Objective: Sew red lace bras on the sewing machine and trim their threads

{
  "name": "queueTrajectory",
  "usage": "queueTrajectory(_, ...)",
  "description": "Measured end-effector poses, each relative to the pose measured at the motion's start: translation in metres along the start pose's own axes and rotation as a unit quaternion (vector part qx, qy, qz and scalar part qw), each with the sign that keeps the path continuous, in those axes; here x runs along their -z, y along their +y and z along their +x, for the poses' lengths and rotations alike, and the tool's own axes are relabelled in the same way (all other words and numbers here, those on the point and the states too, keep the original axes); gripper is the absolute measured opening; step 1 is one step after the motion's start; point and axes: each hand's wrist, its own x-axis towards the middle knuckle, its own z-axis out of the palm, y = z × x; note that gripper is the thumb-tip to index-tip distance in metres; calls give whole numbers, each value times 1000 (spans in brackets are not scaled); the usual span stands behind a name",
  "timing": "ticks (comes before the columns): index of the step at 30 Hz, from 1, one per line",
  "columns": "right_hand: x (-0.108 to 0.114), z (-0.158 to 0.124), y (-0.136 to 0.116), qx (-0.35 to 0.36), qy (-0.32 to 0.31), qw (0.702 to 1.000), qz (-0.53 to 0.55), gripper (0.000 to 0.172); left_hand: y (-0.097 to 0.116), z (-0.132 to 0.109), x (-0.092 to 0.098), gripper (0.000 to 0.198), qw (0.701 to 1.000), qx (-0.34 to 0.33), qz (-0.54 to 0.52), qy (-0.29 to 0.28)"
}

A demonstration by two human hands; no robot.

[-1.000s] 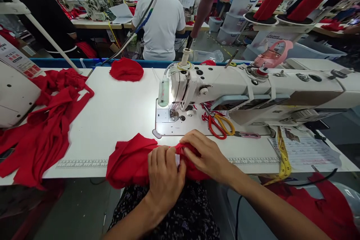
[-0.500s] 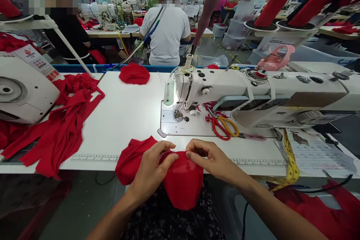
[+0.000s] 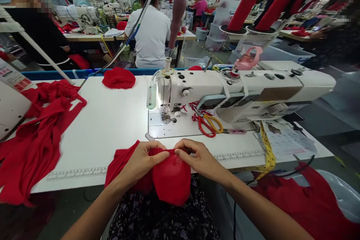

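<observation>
Between my two hands hangs a rounded piece of red fabric (image 3: 172, 180), its top edge level with the table's front edge and its lower part over my lap. My left hand (image 3: 146, 159) is closed, thumb and fingers pinching that top edge at the left. At the right, my right hand (image 3: 195, 155) pinches the same edge, its fingertips close to the left ones. More red fabric (image 3: 119, 165) lies bunched behind and beside my left hand, over the table edge. The sewing machine's needle area (image 3: 165, 118) stands just beyond my hands, apart from the fabric.
The white sewing machine (image 3: 205, 84) spans the table's right half. Scissors (image 3: 206, 125) with red and orange handles lie on its bed. A yellow tape measure (image 3: 268, 153) hangs over the front edge. Red strips (image 3: 42, 131) heap at left; a red fabric piece (image 3: 118, 78) lies at the back.
The view has swung to the right, so the scene sits further left. Both hands keep their pinch on the red fabric, with the fingertips slightly closer together.
</observation>
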Motion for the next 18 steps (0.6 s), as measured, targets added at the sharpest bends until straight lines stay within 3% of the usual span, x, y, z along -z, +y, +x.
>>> queueTrajectory(2,13,1,12,29,52,991,-122,23,1,4,1,21,1000,6,28,11)
queueTrajectory(3,21,1,19,31,95,972,-210,25,1,6,1,20,999,6,43,14)
queueTrajectory(6,45,3,42,-37,188,867,-461,30,2,9,2,16,997,-17,76,12)
queueTrajectory(8,57,6,52,-108,159,821,-538,31,2,12,3,14,997,-29,77,1)
queueTrajectory(13,73,13,52,-223,82,804,-546,36,2,16,5,10,998,-24,54,-21)
queueTrajectory(18,85,19,49,-237,83,810,-530,37,-1,18,6,16,996,-43,75,-1)
